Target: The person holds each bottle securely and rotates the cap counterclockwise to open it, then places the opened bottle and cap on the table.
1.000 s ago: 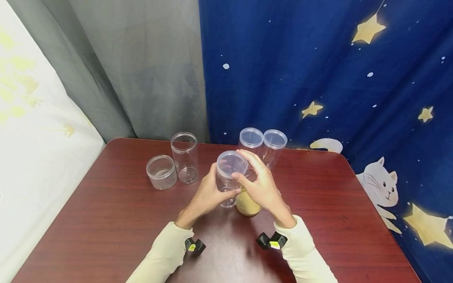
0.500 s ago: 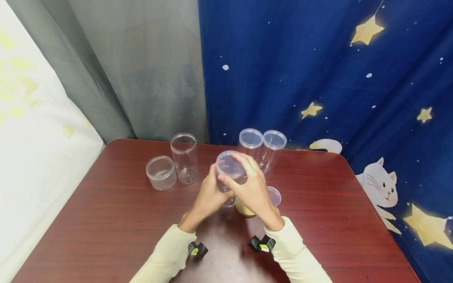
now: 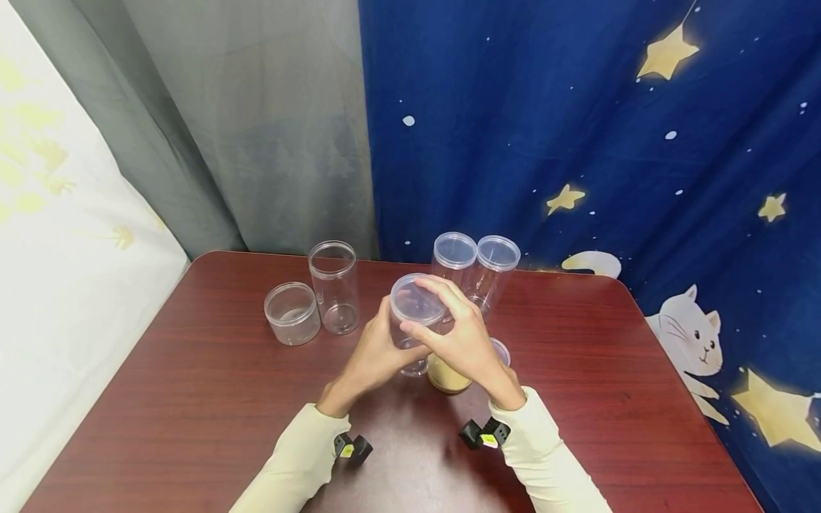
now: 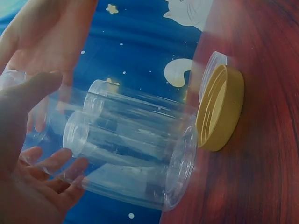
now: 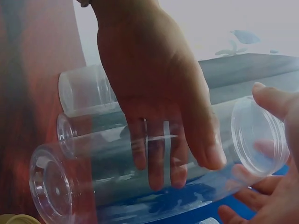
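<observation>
The clear jar [image 4: 133, 156] is seen upright on the desk [image 3: 192, 399], its wall gripped by the left hand [image 3: 375, 354], its lid [image 3: 413, 303] by the right hand [image 3: 470, 343]. Light, slick, dentable plastic is presumed; gentle mid-height grip is advised.

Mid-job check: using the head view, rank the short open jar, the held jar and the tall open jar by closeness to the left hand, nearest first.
1. Held jar: in the grip of the left hand.
2. Tall open jar: left of the hand, toward the table's back edge.
3. Short open jar: farther left, beside the tall one.
</observation>
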### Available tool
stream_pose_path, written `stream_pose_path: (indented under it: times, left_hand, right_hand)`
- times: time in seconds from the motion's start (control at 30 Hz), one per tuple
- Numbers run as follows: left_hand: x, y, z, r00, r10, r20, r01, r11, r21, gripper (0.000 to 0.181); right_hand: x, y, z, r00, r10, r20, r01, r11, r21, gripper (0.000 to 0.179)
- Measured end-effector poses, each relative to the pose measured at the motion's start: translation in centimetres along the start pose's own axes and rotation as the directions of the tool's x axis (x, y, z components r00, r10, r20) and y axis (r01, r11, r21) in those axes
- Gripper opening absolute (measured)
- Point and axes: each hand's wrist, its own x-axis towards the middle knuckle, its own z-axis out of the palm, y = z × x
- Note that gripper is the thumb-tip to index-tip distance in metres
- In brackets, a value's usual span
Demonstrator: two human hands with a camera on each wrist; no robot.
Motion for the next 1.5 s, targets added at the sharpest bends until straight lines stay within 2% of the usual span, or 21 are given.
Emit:
stream_pose_path:
  times: [0.17, 0.47, 0.7, 1.03, 1.27, 1.5]
  left_hand:
    - [0.0, 0.0, -0.5, 0.999, 0.025, 0.033, -0.024, 1.0, -0.013, 0.089]
    - [0.2, -0.2, -1.3, 0.986, 0.028, 0.164, -0.013, 0.996, -0.092, 0.094]
    - [0.1, -0.6, -1.8, 0.968, 0.057, 0.245, -0.004, 0.978, -0.211, 0.096]
    - [0.4, -0.6, -2.3, 0.943, 0.109, 0.314, -0.018, 0.96, -0.279, 0.094]
    - [0.4, -1.0, -2.9, 0.911, 0.13, 0.391, 0.0, 0.949, -0.315, 0.083]
    - [0.4, -1.3, -3.3, 0.863, 0.196, 0.466, 0.028, 0.901, -0.432, 0.077]
  right_hand:
    - [0.2, 0.1, -0.4, 0.998, 0.002, 0.057, -0.005, 0.998, 0.06, 0.061]
    - [0.1, 0.4, -1.4, 0.983, 0.001, 0.186, -0.036, 0.982, 0.186, 0.061]
    - [-0.1, 0.5, -1.7, 0.969, -0.076, 0.236, 0.021, 0.973, 0.231, 0.062]
    - [0.2, 0.9, -2.0, 0.951, -0.147, 0.272, 0.072, 0.961, 0.267, 0.062]
    - [0.3, 1.0, -2.2, 0.94, -0.184, 0.286, 0.101, 0.954, 0.281, 0.059]
    - [0.4, 1.0, -2.3, 0.914, -0.237, 0.33, 0.106, 0.923, 0.369, 0.055]
